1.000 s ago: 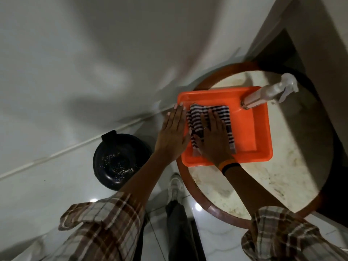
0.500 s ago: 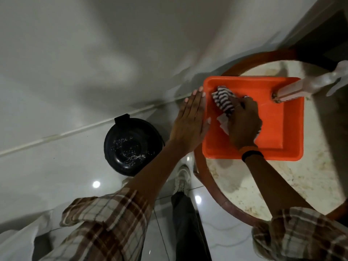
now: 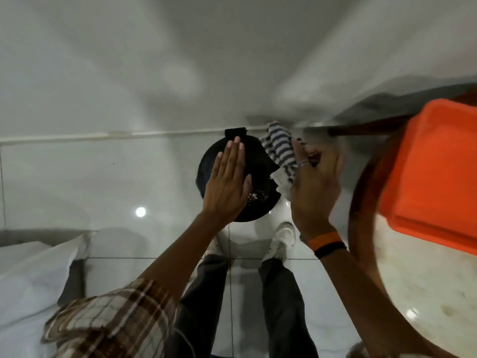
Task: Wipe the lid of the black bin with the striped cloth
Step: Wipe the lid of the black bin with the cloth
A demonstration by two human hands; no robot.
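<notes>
The black bin (image 3: 258, 161) stands on the white floor by the wall, its round lid speckled with pale crumbs near the front. My left hand (image 3: 228, 182) is flat above the lid with fingers straight, holding nothing. My right hand (image 3: 313, 187) is closed on the black-and-white striped cloth (image 3: 280, 151), which hangs bunched over the bin's right edge. Whether the cloth touches the lid I cannot tell; the frame is blurred by motion.
A round marble table with a brown rim (image 3: 361, 192) is at the right, carrying an orange tray (image 3: 433, 171). My legs and white shoes (image 3: 281, 241) stand just before the bin. White bedding (image 3: 33, 275) lies at the lower left.
My right hand lifted the striped cloth out of the orange tray and carried it left to the bin. My left hand left the tray's edge and now hovers over the lid. The view swung left.
</notes>
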